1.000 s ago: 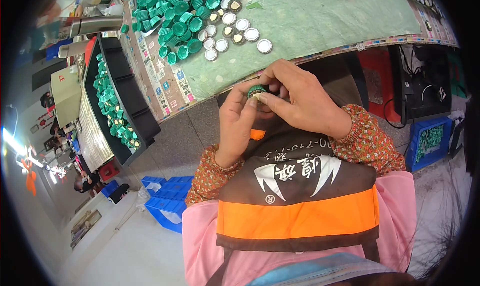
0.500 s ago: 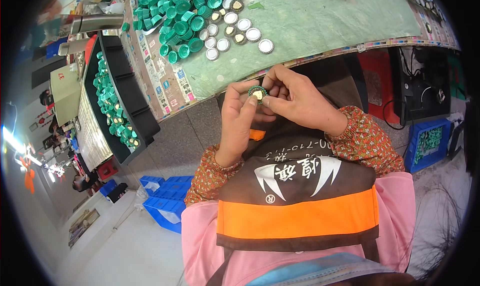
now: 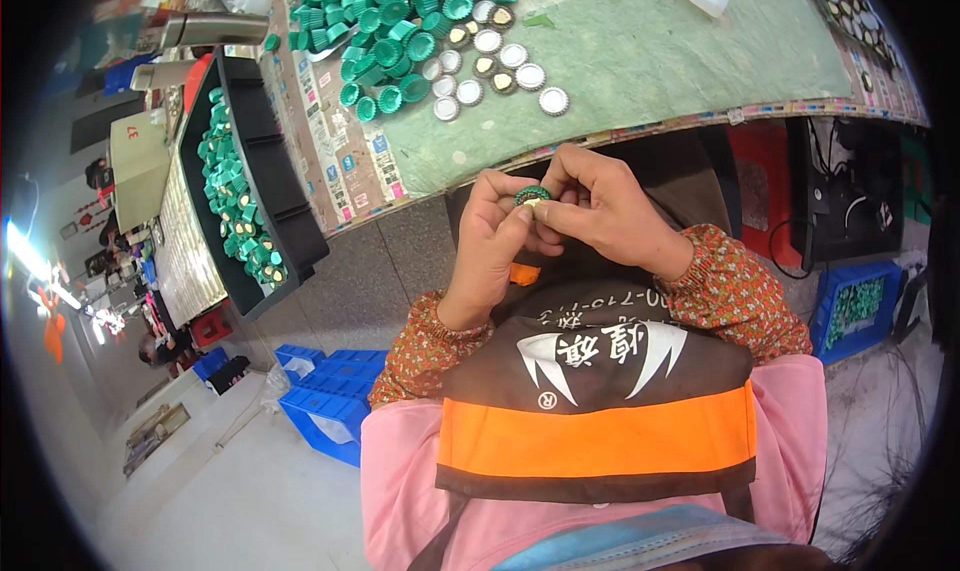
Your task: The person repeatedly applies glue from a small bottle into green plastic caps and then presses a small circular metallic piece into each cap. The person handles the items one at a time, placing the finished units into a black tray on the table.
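Both hands meet just off the table's near edge: left hand (image 3: 490, 236) and right hand (image 3: 600, 211) each close their grip on one green cap (image 3: 531, 196). Farther back, a pile of green caps (image 3: 390, 21) covers the table (image 3: 650, 61); a black tray (image 3: 262, 186) hangs off its left edge.

Left hand (image 3: 492, 233), right hand (image 3: 600, 211): fingertips pinched together.

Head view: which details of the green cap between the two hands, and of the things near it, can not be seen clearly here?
- Green cap: mostly covered by the left hand and right hand; its inside is hidden.
- Small pale piece beside it: too small to identify.
- Black tray of caps: its contents are bent by the fisheye rim.
- Loose caps on the table: cut off by the top edge.
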The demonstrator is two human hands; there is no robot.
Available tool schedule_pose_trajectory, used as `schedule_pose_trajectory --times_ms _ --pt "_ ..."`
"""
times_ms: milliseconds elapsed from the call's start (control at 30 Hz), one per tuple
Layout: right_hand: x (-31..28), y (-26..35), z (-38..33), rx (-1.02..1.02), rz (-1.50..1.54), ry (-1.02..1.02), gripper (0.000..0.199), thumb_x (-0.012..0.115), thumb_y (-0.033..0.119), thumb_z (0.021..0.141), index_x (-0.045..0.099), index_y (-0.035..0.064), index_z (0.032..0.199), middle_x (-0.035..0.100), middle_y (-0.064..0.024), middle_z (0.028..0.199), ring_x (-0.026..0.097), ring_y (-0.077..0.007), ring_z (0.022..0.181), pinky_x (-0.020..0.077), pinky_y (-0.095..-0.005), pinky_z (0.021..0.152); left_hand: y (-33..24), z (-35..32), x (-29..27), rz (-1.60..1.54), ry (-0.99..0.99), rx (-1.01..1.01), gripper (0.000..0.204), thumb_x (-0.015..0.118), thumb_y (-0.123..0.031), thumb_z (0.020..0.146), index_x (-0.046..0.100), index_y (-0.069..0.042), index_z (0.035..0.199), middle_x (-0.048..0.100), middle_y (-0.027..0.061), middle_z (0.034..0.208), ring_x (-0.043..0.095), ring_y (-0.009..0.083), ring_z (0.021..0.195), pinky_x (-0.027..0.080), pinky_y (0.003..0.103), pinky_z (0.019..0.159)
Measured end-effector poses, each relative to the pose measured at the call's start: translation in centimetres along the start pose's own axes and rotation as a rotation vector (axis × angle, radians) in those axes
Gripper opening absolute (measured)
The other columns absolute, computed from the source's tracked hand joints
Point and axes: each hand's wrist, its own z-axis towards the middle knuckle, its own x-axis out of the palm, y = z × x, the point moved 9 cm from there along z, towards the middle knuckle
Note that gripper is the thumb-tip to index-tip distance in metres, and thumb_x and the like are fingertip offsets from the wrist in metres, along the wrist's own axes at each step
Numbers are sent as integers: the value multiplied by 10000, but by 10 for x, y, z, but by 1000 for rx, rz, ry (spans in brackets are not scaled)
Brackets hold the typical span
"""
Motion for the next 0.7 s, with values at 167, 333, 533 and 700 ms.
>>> schedule_pose_trajectory --times_ms 167,333,533,700 --pt "-46 39 13 -125 -123 -146 331 727 234 893 604 37 1129 576 -44 874 530 -99 734 456 -269 651 -60 2 -66 -229 -206 187 271 561 -212 1003 576 -25 1199 673 160 1072 693 224 856 635 394 766" --pt "-167 94 8 -476 -957 -793 353 725 217 881 652 42 1179 655 -132 1063 602 -293 983 472 -397 881 -170 -34 -161 -638 -46 678 414 491 -217 1060 460 29 1392 570 201 1393 659 261 1065 595 397 926" --pt "-203 67 34 -384 -1414 -819 442 664 272 906 617 95 1308 633 -132 1224 575 -356 1139 460 -463 967 -151 3 -192 423 -695 445 321 571 -248 1023 595 -27 1255 669 129 1161 656 232 901 567 349 761" --pt "-204 52 49 -391 -1451 -752 428 638 223 898 609 75 1299 634 -128 1219 585 -359 1120 480 -454 953 -145 39 -147 1086 -696 460 305 655 -214 951 621 -50 1206 677 92 999 633 192 815 500 333 716"
